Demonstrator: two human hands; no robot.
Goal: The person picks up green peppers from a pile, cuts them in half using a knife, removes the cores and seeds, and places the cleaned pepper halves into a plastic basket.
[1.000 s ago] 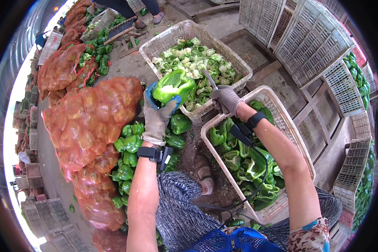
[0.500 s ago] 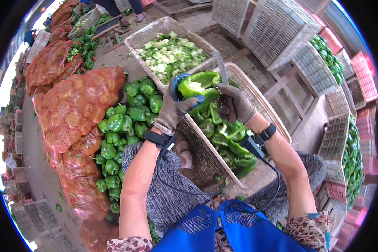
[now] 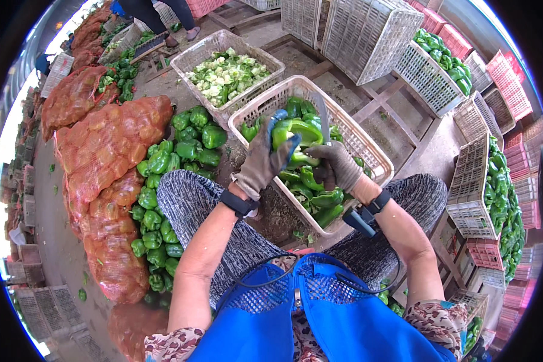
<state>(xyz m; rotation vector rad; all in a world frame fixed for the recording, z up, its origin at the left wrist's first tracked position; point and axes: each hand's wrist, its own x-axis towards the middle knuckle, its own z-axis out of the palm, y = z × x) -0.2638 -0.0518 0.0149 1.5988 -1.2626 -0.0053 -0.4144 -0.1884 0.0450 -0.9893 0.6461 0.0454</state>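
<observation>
A green bell pepper (image 3: 297, 133), cut open and hollow, is held in my gloved left hand (image 3: 260, 160), its blue-tipped fingers wrapped round the side. Close beside it, my gloved right hand (image 3: 342, 166) is closed round a knife whose handle is hidden by the fingers. The knife's blade (image 3: 323, 117) points up and away, just right of the pepper. Both hands are above a pale plastic crate (image 3: 368, 145) that holds cut green pepper pieces (image 3: 308, 178).
Beyond stands another crate (image 3: 276, 72) with pale pepper cores and trimmings. Whole green peppers (image 3: 157, 208) lie in a heap on the left, beside orange mesh sacks (image 3: 111, 145). To the right are wooden pallet slats (image 3: 383, 96) and crates of peppers (image 3: 428, 78). A person's legs (image 3: 157, 15) show at the back.
The hands, with the pepper and knife, have moved from near the crates' adjoining edges to above the crate of cut pieces. The whole view has shifted a little.
</observation>
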